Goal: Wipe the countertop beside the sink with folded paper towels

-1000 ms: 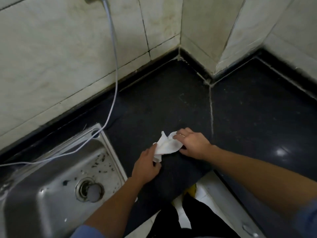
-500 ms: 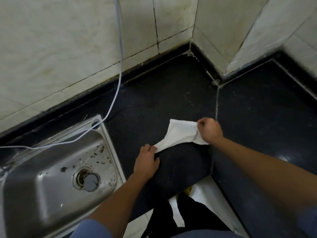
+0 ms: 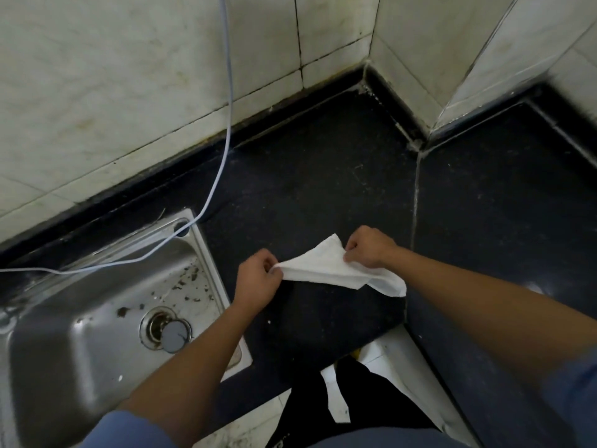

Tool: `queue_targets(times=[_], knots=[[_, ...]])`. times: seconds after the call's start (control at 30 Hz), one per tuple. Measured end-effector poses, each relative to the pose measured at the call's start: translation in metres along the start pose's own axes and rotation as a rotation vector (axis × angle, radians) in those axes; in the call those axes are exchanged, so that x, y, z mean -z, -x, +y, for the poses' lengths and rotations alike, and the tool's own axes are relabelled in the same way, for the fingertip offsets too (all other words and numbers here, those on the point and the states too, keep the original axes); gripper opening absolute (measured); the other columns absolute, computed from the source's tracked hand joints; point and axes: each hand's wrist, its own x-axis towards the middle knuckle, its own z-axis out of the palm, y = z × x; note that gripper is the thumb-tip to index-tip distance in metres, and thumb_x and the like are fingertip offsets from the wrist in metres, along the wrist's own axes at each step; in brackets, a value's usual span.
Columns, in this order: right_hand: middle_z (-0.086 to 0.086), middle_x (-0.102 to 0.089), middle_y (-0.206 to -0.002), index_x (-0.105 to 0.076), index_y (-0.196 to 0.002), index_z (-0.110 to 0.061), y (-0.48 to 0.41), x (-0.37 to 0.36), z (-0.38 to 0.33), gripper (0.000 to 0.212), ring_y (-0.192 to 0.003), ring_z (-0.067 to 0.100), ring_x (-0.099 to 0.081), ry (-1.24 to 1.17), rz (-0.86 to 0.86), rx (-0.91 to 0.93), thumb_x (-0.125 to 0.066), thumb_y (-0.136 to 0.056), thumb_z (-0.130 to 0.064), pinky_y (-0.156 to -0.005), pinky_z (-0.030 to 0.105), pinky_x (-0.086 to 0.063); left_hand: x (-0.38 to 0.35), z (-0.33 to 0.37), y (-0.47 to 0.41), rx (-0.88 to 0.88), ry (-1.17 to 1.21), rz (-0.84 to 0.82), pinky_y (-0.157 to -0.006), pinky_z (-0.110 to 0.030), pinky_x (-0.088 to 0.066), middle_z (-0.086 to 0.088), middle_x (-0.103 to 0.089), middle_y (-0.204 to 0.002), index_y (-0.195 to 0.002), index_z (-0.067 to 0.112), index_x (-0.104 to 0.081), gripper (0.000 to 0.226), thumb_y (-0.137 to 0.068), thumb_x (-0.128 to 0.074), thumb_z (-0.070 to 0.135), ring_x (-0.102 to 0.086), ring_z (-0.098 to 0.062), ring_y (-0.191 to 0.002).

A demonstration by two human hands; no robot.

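You worked over a dark, speckled stone countertop (image 3: 323,176), matte and scuffed, with the debris-flecked steel sink (image 3: 80,334) at its 8 o'clock. The paper towel (image 3: 326,268) was white, soft and creased, stretched into a rough triangle. Your left hand (image 3: 256,279) pinched its 9 o'clock tip and your right hand (image 3: 370,245) pinched its 2 o'clock edge. It seemed to hang just above the stone, though that was hard to judge.

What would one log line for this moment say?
left hand: pinches paper towel | right hand: pinches its other end | paper towel: spread between hands over countertop beside sink
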Motion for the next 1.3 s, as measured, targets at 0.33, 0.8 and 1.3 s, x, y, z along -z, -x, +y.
queue_targets(times=[0.33,0.8,1.3], knots=[[0.002,-0.066,-0.101,-0.063,-0.099,-0.021,-0.026,0.036,0.011,0.018,-0.097,0.023,-0.061,-0.234,0.388,-0.094,-0.062,-0.088,-0.035,-0.083,0.037,-0.05,0.009,0.022,-0.055,0.312,0.311,0.237,-0.075,-0.03,-0.049,0.0,-0.062,-0.08,-0.101,0.014,-0.059,0.019,-0.084,-0.068,0.014,-0.059,-0.013,-0.075],[-0.001,-0.058,-0.077,-0.057,-0.081,-0.018,0.042,-0.011,0.05,0.023,-0.074,0.02,-0.059,-0.002,0.32,-0.089,-0.06,-0.085,-0.04,-0.063,0.031,-0.043,-0.057,0.06,-0.049,0.472,0.265,0.021,-0.06,-0.036,-0.057,-0.01,-0.064,-0.065,-0.059,0.01,-0.054,0.027,-0.08,-0.068,0.02,-0.064,-0.025,-0.057],[0.007,-0.067,-0.084,-0.048,-0.088,-0.017,0.052,-0.024,0.068,0.031,-0.055,0.018,-0.069,-0.632,0.255,-0.186,-0.077,-0.079,-0.024,-0.048,0.027,-0.05,-0.044,0.048,-0.053,0.214,0.293,-0.19,-0.073,-0.036,-0.051,-0.004,-0.057,-0.096,-0.097,0.016,-0.054,0.03,-0.077,-0.075,0.015,-0.058,-0.02,-0.085]])
